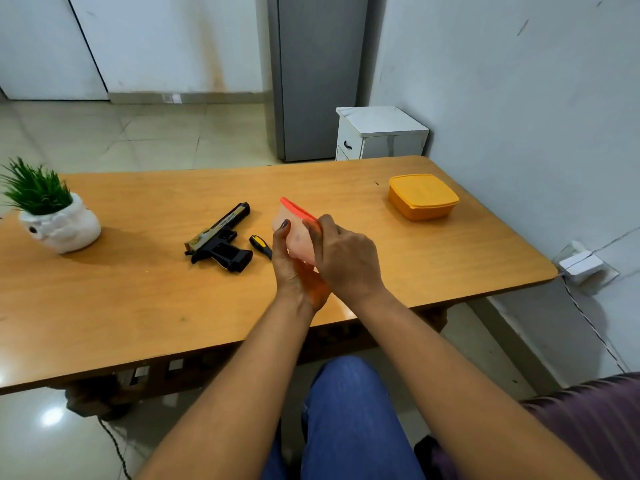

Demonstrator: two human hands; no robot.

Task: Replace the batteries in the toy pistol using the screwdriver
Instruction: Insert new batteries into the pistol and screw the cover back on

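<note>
The black and tan toy pistol [219, 238] lies flat on the wooden table [138, 289], left of my hands. A screwdriver [260, 246] with a black and yellow handle rests beside its grip, its tip hidden behind my left hand. Above the table I hold a small translucent container with a red lid [297, 221], tilted on its side. My left hand [290, 268] grips it from below and the left. My right hand [343, 256] clasps it from the right, fingers at the lid's edge. Its contents are hidden.
A closed orange plastic box [423, 196] sits at the table's far right. A white pot with a green plant [52, 211] stands at the left edge. Beyond the table are a white cabinet [379, 133] and a grey fridge [317, 74].
</note>
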